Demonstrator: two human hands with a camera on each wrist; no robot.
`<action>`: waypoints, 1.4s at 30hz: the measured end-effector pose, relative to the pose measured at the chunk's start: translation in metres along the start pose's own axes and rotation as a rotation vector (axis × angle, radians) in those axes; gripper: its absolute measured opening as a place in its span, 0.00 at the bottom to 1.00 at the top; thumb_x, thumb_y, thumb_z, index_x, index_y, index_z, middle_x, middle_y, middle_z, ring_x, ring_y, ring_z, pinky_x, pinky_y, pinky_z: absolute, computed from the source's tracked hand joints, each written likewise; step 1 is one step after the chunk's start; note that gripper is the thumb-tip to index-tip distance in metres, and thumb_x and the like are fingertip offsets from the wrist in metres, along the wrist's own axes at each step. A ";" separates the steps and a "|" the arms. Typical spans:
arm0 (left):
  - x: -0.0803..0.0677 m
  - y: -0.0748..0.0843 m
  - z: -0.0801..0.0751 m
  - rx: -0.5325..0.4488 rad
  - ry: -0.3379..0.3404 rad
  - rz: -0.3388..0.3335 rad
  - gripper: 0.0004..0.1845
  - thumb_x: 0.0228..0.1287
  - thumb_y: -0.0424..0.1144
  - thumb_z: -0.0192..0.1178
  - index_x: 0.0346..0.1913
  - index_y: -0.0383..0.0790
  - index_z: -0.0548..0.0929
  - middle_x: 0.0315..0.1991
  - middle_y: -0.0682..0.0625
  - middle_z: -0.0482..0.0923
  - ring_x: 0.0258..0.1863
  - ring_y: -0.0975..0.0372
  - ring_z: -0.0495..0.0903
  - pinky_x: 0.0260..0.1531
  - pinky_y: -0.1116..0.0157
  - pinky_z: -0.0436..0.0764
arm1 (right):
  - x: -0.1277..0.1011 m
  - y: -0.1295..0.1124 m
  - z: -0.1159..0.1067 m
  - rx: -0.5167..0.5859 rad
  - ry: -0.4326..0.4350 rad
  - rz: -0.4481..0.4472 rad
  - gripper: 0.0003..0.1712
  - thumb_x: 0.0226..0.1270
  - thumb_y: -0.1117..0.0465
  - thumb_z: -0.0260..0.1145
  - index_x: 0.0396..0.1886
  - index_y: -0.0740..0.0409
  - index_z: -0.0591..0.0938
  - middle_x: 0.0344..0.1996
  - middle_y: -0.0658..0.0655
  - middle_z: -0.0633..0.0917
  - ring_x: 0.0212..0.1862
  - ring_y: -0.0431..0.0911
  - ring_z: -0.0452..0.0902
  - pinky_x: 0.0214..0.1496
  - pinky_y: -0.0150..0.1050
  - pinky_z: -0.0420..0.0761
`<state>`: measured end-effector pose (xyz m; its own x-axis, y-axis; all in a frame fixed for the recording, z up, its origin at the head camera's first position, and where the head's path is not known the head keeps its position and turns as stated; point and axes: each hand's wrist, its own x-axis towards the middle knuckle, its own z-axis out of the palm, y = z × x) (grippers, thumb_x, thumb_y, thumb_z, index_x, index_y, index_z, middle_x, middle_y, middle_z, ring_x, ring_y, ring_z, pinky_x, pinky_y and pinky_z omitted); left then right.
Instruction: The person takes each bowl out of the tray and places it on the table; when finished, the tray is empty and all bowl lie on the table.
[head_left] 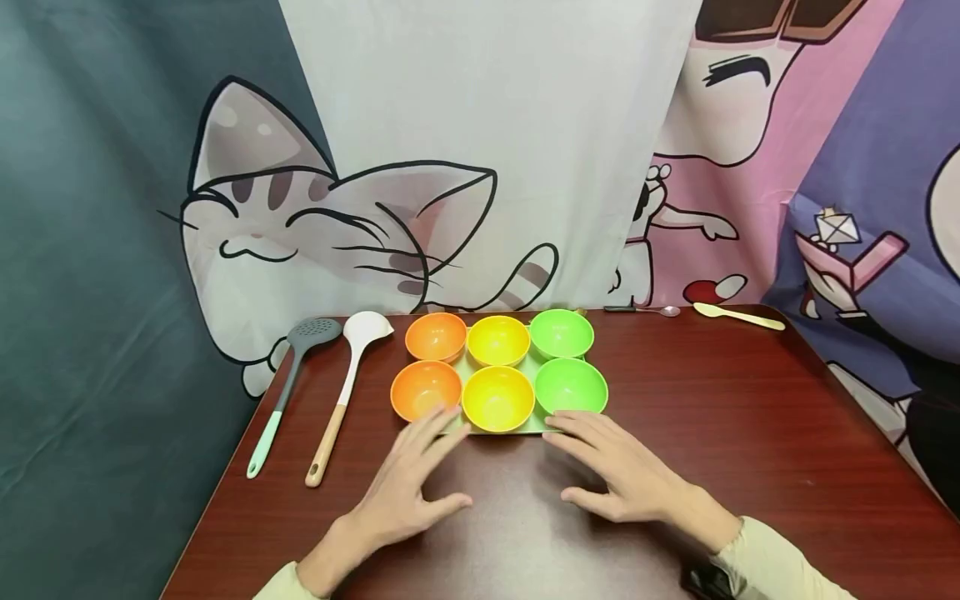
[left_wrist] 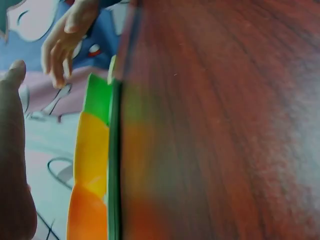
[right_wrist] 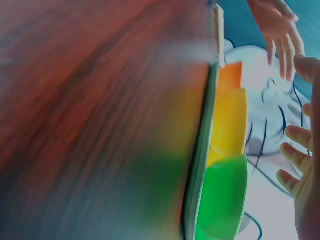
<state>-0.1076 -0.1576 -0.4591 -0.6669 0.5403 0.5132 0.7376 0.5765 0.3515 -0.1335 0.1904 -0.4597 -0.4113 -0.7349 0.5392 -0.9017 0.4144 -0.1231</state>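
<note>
Both hands hover over the near side of a light green tray (head_left: 528, 423) that carries two rows of small bowls. My left hand (head_left: 405, 483) has its fingers spread and overlaps the near orange bowl (head_left: 426, 390) in the head view. Opposite it, my right hand (head_left: 618, 471) reaches in with straight fingers, its fingertips at the lower rim of the near green bowl (head_left: 572, 386). Between them sits the near yellow bowl (head_left: 498, 400). Behind stand another orange bowl (head_left: 437, 337), yellow bowl (head_left: 498, 340) and green bowl (head_left: 562, 334). Neither hand holds anything.
Left of the tray lie a grey slotted turner (head_left: 288, 379) with a mint handle and a white ladle (head_left: 352, 375) with a wooden handle. Along the back edge lie a small spoon (head_left: 667, 312) and a pale yellow knife (head_left: 738, 316). A printed curtain (head_left: 487, 108) hangs behind the table.
</note>
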 end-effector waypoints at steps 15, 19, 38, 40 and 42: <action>0.001 -0.038 -0.011 -0.473 0.391 -0.527 0.51 0.54 0.21 0.68 0.77 0.37 0.51 0.75 0.38 0.58 0.76 0.48 0.56 0.72 0.75 0.56 | 0.010 0.020 -0.019 0.120 0.122 0.232 0.41 0.61 0.49 0.73 0.72 0.53 0.70 0.66 0.54 0.75 0.68 0.49 0.69 0.76 0.28 0.55; -0.010 -0.061 -0.001 -0.496 0.367 -0.595 0.48 0.59 0.29 0.68 0.78 0.42 0.52 0.75 0.40 0.59 0.76 0.50 0.56 0.75 0.64 0.55 | 0.007 0.021 -0.021 0.352 0.170 0.380 0.39 0.61 0.66 0.71 0.71 0.55 0.69 0.65 0.57 0.75 0.68 0.46 0.68 0.73 0.28 0.62; -0.024 -0.094 0.014 -0.116 -0.092 -0.691 0.58 0.51 0.66 0.70 0.77 0.35 0.59 0.76 0.38 0.59 0.78 0.48 0.55 0.77 0.42 0.39 | 0.014 0.072 -0.015 0.906 0.613 0.477 0.24 0.78 0.69 0.47 0.66 0.82 0.62 0.59 0.62 0.80 0.61 0.46 0.78 0.61 0.32 0.78; -0.022 -0.095 0.015 -0.101 -0.083 -0.675 0.57 0.50 0.67 0.70 0.76 0.38 0.62 0.76 0.40 0.60 0.78 0.49 0.56 0.77 0.42 0.40 | 0.015 0.078 -0.012 0.920 0.659 0.497 0.24 0.78 0.69 0.48 0.65 0.83 0.62 0.59 0.64 0.79 0.60 0.47 0.78 0.61 0.33 0.79; -0.022 -0.097 0.017 -0.090 -0.064 -0.650 0.55 0.50 0.66 0.71 0.75 0.41 0.64 0.75 0.42 0.63 0.77 0.49 0.58 0.76 0.41 0.41 | 0.015 0.085 -0.009 0.926 0.693 0.530 0.25 0.78 0.68 0.48 0.66 0.83 0.61 0.58 0.64 0.79 0.60 0.46 0.78 0.60 0.34 0.79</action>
<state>-0.1661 -0.2150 -0.5174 -0.9824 0.1365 0.1277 0.1867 0.7456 0.6396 -0.2152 0.2191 -0.4542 -0.8455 -0.0454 0.5320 -0.5191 -0.1638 -0.8389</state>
